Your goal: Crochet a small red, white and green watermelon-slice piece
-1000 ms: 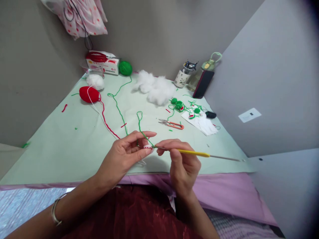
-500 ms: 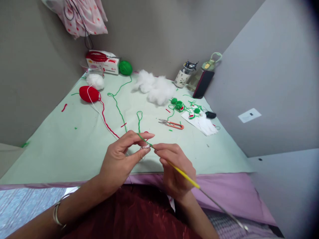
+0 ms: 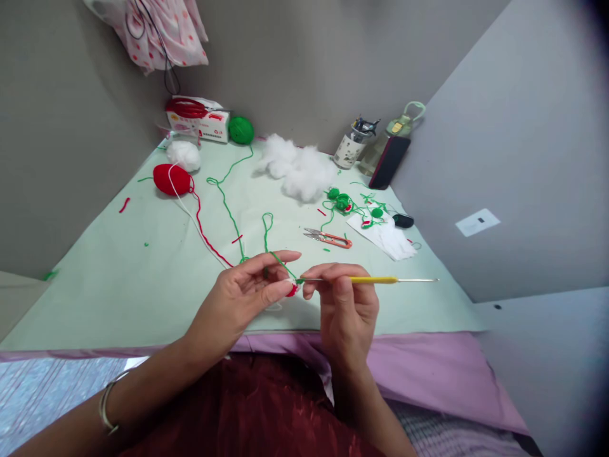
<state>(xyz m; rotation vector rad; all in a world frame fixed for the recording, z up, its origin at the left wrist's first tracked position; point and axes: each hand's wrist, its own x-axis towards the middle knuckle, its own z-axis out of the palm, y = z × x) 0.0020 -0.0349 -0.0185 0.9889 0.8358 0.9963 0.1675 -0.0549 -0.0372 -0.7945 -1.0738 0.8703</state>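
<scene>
Left hand [image 3: 235, 293]: it is coming in from the lower left to the middle of the frame; its grip is closing in a small pinch, thumb against fingers, and is holding the small crochet piece, while the forefinger is stretching out to the right.
Crochet piece [image 3: 292, 289]: it is sitting at the left hand's fingertips, near the centre of the frame, and is showing red and white, with a bit of green at the hook.
Right hand [image 3: 349, 304]: its grip is closing around the hook, and it is standing just right of the piece.
Hook [image 3: 373, 280]: it is lying almost level in the fingers, the yellow handle and one metal end pointing right, the other end reaching the piece.
Green yarn [image 3: 266, 240]: it is making a loop on the surface [image 3: 143, 298] above the left hand, and is running over the forefinger toward the hook.
Yarn balls: the red ball [image 3: 166, 179], white ball [image 3: 184, 155] and green ball [image 3: 241, 130] are resting in the upper left.
Stuffing [image 3: 304, 171]: it is lying in a white heap, upper middle.
Snips [image 3: 339, 240]: they are lying above the right hand, near small green pieces [image 3: 342, 202].
Phone [image 3: 390, 163]: it is leaning beside the bottle [image 3: 373, 155], upper right.
</scene>
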